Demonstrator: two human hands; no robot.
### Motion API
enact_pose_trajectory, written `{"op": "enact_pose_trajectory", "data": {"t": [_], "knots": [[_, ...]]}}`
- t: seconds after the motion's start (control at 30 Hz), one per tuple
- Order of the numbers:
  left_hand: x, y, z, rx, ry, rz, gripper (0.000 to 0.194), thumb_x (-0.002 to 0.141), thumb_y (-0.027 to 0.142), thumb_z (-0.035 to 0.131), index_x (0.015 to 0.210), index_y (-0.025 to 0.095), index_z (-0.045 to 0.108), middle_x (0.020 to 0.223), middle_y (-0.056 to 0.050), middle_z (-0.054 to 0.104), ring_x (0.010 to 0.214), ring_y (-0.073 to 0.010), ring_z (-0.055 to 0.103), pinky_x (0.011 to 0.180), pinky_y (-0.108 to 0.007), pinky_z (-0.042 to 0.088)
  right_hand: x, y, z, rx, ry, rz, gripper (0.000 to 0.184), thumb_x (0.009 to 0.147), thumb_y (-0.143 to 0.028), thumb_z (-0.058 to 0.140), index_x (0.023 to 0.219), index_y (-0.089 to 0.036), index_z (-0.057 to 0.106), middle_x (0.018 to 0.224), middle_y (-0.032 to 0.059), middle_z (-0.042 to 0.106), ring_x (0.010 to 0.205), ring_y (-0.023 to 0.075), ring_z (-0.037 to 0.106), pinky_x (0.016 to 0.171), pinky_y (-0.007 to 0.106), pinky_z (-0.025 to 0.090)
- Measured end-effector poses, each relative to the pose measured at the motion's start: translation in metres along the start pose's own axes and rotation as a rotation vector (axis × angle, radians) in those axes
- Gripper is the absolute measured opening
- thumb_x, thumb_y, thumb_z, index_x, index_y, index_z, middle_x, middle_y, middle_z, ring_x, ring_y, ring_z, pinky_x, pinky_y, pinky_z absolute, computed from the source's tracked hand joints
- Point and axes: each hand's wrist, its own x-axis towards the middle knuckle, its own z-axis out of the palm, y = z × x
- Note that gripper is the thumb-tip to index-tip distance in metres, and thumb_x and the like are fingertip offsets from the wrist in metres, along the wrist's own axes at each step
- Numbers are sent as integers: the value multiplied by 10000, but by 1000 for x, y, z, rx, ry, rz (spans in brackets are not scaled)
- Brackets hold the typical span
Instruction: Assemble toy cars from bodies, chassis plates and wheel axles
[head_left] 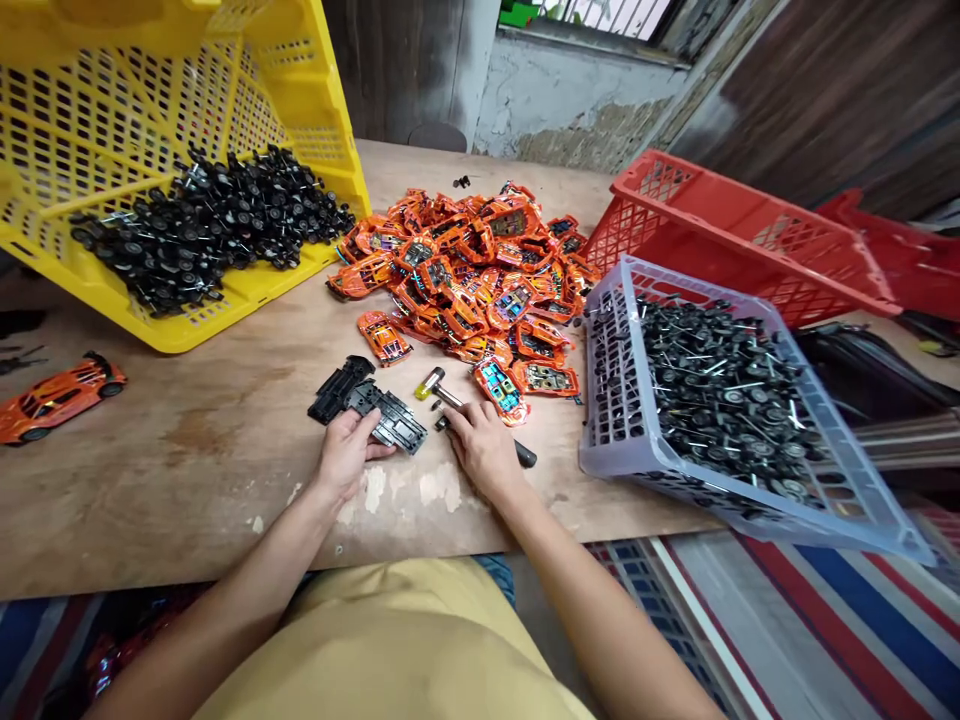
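My left hand [346,452] is closed on a black toy car chassis [396,421] lying on the wooden board [187,450]. A second black chassis [339,387] lies just behind it. My right hand [480,447] rests beside it, fingers curled over the handle of a small hammer [442,392] with a yellow and black head. Just beyond both hands spreads a pile of orange toy car bodies [472,275].
A tilted yellow crate [285,90] holds black wheel axles [202,225] at the left. A grey basket [607,400] of more wheel axles [720,390] sits at the right, a red crate [720,235] behind it. One finished orange car [56,395] stands far left.
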Motion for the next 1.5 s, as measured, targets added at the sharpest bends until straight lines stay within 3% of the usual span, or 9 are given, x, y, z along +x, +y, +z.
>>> {"op": "enact_pose_trajectory", "data": {"t": [0.23, 0.37, 0.47, 0.67, 0.83, 1.07, 1.13, 1.33, 1.5], "knots": [[-1, 4, -13, -20, 35, -19, 340, 722, 345, 783, 890, 125, 585, 748, -25, 695, 529, -117, 651, 452, -215, 568, 5, 12, -12, 372, -303, 159, 227, 992, -253, 455, 989, -181, 671, 825, 36, 682, 719, 153, 632, 660, 243, 484], [-2, -1, -11, 3, 13, -30, 344, 757, 373, 750, 925, 134, 568, 786, -36, 699, 543, -132, 668, 449, -227, 569, -1, 4, -18, 146, -150, 275, 244, 979, -283, 477, 1100, -171, 658, 1065, 117, 645, 785, 189, 644, 681, 285, 484], [-3, -1, -6, 18, -7, 9, 352, 764, 374, 737, 971, 138, 578, 854, -43, 701, 591, -138, 680, 455, -235, 578, -11, 1, -26, 93, -85, 172, 259, 997, -293, 448, 1109, -191, 659, 1062, 101, 616, 818, 192, 633, 722, 296, 502], [-5, 0, 2, 57, 9, 8, 310, 768, 321, 729, 968, 122, 603, 867, -47, 695, 603, -134, 666, 456, -241, 583, -35, 18, -31, 142, -301, -98, 309, 869, -203, 658, 1177, -212, 648, 1071, 91, 609, 986, 246, 567, 866, 372, 504], [-10, -4, 9, 76, -31, 6, 317, 756, 338, 745, 945, 116, 622, 787, -33, 689, 558, -122, 638, 452, -233, 575, -34, 23, -25, 358, -284, -18, 240, 978, -245, 494, 1154, -169, 639, 975, 84, 658, 907, 209, 596, 833, 342, 490], [-11, -3, 10, 74, -8, 2, 315, 751, 332, 751, 934, 114, 617, 791, -32, 697, 537, -115, 634, 442, -226, 567, -28, 33, -29, 714, -569, 155, 242, 944, -307, 527, 1104, -159, 634, 760, 1, 641, 666, 142, 576, 600, 238, 435], [-12, -5, 10, 81, -26, -4, 339, 738, 350, 766, 928, 112, 617, 756, -24, 691, 519, -111, 626, 442, -223, 567, -28, 35, -32, 670, -569, 148, 228, 924, -294, 559, 1092, -164, 642, 782, 6, 644, 687, 144, 588, 624, 242, 447], [-12, -13, 13, 109, -48, 12, 380, 716, 385, 779, 926, 112, 619, 766, -32, 704, 557, -131, 653, 461, -225, 577, -34, 19, -37, 266, -191, 310, 225, 937, -286, 541, 1100, -157, 629, 991, 100, 666, 787, 185, 642, 730, 290, 483], [-8, -23, 14, 152, -49, 75, 351, 751, 398, 746, 931, 131, 605, 773, -23, 699, 585, -141, 671, 503, -243, 599, -21, -5, -28, -12, -323, 533, 263, 961, -413, 511, 934, -195, 655, 843, 116, 716, 750, 250, 679, 654, 323, 455]]}}
